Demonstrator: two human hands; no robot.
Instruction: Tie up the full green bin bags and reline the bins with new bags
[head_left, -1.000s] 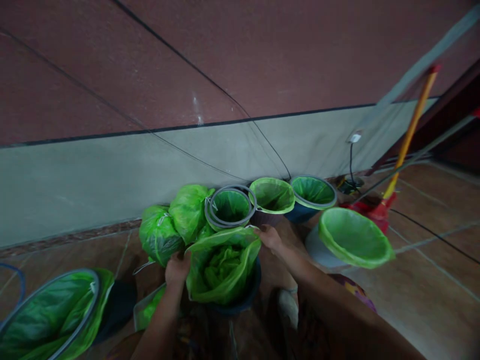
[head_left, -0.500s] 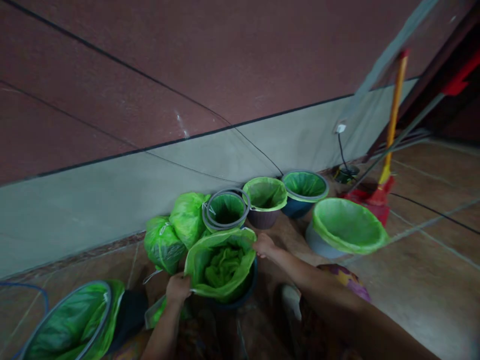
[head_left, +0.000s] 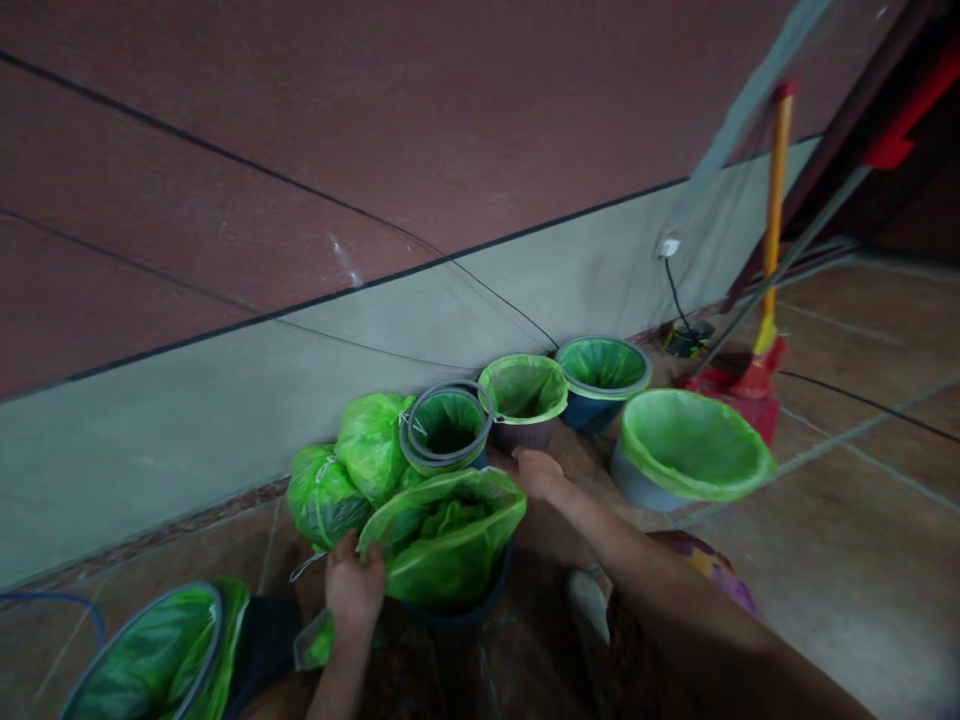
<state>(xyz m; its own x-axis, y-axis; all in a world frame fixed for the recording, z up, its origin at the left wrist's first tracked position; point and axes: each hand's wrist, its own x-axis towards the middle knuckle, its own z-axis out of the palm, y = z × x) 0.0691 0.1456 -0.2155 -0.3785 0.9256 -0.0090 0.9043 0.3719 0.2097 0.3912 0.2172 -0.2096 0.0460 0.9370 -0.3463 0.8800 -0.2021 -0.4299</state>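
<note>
Low in front of me stands a dark blue bucket (head_left: 480, 607) with a bright green plastic bag (head_left: 442, 565) inside it. Crumpled green plastic shows within the bag's mouth, which is stretched wide between my hands. My left hand (head_left: 354, 590) is closed at the bag's left edge, its fingers bent around the plastic. At the right edge, my right hand (head_left: 540, 474) is closed, with the fingertips partly hidden. Behind the left hand sit two tied green bags (head_left: 328, 500). A small clear-sided container with green in it (head_left: 316, 640) lies beside my left wrist.
Green-lined bins stand along the wall: one with grey rings (head_left: 448, 425), a brown one (head_left: 523, 432), a blue one (head_left: 592, 410). A wide grey tub (head_left: 649, 483) stands right, a lined bin (head_left: 142, 655) lower left. A red dustpan (head_left: 750, 405) and cables lie far right.
The bag's mouth has been drawn wider and narrower front to back, its front side now raised. My left hand has turned and moved lower; the right has shifted slightly outward.
</note>
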